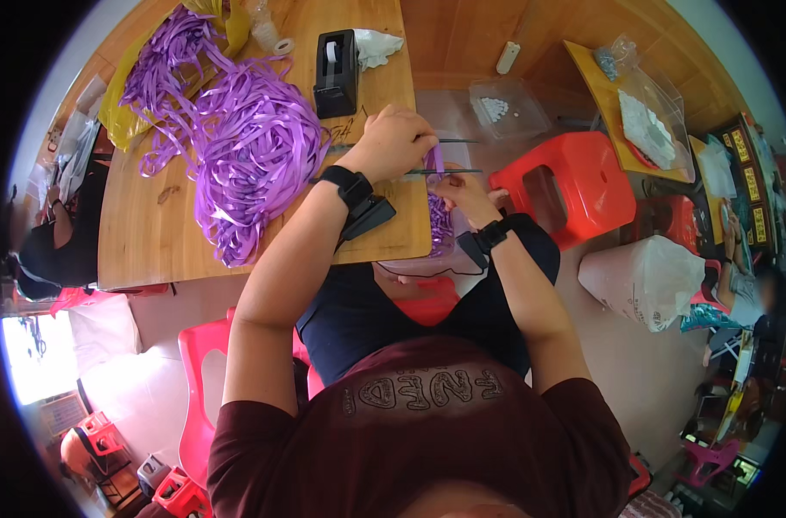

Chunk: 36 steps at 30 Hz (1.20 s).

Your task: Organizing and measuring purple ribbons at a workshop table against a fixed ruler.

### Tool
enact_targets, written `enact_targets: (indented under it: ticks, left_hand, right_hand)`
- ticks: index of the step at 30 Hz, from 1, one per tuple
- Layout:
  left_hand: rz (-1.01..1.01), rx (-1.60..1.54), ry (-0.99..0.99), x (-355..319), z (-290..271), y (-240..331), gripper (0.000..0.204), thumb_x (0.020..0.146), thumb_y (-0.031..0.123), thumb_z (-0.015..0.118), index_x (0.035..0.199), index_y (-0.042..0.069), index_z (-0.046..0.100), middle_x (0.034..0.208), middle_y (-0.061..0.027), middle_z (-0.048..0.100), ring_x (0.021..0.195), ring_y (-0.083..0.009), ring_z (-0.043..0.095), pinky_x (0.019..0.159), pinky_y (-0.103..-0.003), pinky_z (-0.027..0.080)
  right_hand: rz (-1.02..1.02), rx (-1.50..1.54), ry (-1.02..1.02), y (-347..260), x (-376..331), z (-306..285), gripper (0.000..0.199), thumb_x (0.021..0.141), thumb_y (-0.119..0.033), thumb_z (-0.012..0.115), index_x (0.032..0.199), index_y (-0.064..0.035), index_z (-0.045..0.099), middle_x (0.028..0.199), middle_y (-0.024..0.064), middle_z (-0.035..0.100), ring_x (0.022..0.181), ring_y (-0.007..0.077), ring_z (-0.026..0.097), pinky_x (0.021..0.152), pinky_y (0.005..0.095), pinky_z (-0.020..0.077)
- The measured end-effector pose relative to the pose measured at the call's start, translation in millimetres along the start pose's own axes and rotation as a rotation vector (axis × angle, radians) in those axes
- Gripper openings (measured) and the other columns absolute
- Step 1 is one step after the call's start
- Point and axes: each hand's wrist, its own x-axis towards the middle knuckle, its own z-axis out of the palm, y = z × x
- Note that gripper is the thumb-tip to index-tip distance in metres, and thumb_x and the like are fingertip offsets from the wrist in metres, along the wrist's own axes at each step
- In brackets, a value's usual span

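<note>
A strip of purple ribbon (435, 159) runs between two thin metal rods that stick out past the table's right edge. My left hand (394, 141) is closed, its fingers pinching the ribbon beside the far rod (457, 141). Just below the near rod (462, 171), my right hand (468, 198) has its fingertips pressed together; what lies between them is too small to tell. Left of my hands, a big tangled heap of purple ribbon (255, 147) covers much of the table. Under the rods, a clear bin (410, 268) holds more purple ribbon.
A black tape dispenser (336, 82) stands on the wooden table (151, 246), with a yellow bag (116, 112) at the far left. Red stools (596, 186) and a white sack (639, 281) are on the right. Other people sit at both sides.
</note>
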Motion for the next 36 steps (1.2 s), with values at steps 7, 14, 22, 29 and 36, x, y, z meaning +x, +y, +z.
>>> enact_targets:
  ticks: [7,14,22,29,36]
  left_hand:
    - [0.081,0.020,0.090,1,4,4,0.020,0.090,0.024,0.064,0.096,0.007,0.073,0.100,-0.0095,0.069,0.106,-0.0310,0.059,0.093,-0.042,0.046]
    - [0.110,0.023,0.113,-1,4,0,0.020,0.090,0.024,0.064,0.095,0.007,0.073,0.099,-0.0099,0.070,0.105,-0.0317,0.060,0.092,-0.043,0.046]
    - [0.012,-0.025,0.014,0,1,0,0.024,0.093,0.031,0.060,0.098,0.013,0.075,0.110,-0.0062,0.069,0.119,-0.0297,0.054,0.103,-0.046,0.038]
    - [0.019,-0.033,0.025,0,1,2,0.024,0.092,0.031,0.060,0.098,0.013,0.075,0.109,-0.0061,0.070,0.118,-0.0292,0.054,0.103,-0.046,0.039]
    - [0.030,-0.046,0.026,-1,4,-1,0.023,0.092,0.030,0.061,0.098,0.013,0.075,0.109,-0.0062,0.070,0.118,-0.0287,0.054,0.102,-0.045,0.039]
  right_hand:
    - [-0.055,-0.258,0.051,15,1,11,0.026,0.090,-0.024,0.073,0.098,0.0008,0.072,0.068,-0.0004,0.061,0.061,0.0081,0.051,0.055,0.0276,0.0408]
    - [-0.046,-0.462,0.005,2,-98,30,0.025,0.092,-0.022,0.071,0.101,0.0020,0.073,0.071,0.0017,0.064,0.064,0.0086,0.055,0.061,0.0268,0.0446]
    - [-0.013,-0.070,-0.054,-28,-140,48,0.020,0.095,-0.012,0.067,0.110,0.0002,0.074,0.077,0.0036,0.068,0.068,0.0059,0.057,0.062,0.0231,0.0468]
    - [-0.224,-0.191,-0.038,-47,-147,44,0.019,0.096,-0.013,0.067,0.105,0.0029,0.074,0.070,-0.0006,0.062,0.062,0.0046,0.054,0.056,0.0217,0.0413]
    - [0.080,0.169,-0.059,-30,-149,41,0.025,0.098,-0.018,0.064,0.105,0.0044,0.073,0.067,-0.0030,0.058,0.061,0.0044,0.050,0.057,0.0203,0.0382]
